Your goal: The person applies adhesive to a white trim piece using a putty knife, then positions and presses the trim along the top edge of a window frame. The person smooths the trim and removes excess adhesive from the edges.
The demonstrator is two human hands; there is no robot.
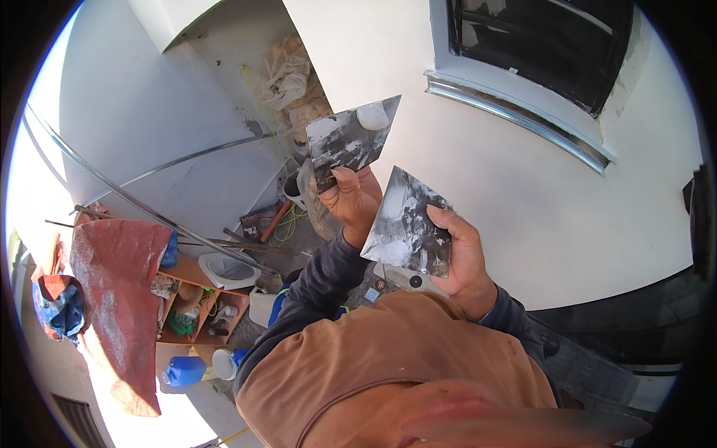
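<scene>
My left hand (351, 196) grips a flat putty knife (347, 138) by its lower edge, thumb laid on the face. Its dark metal blade is streaked with white, and a thick dab of white filler (372, 116) sits near the upper right corner. In my right hand (464, 254) is a second putty knife (409, 224), smeared with white over much of its blade. Thumb on the front, I hold it by the right edge; the fingers behind are hidden. The two blades are close together but apart, in front of a white wall (478, 142).
A dark window (538, 45) with a metal sill strip (515, 119) is at upper right. On the left stand a wooden shelf (196, 337) of odds and ends, a red cloth (119, 284), a blue jug (184, 371) and long metal profiles (142, 209). A bucket (293, 188) is beyond my left hand.
</scene>
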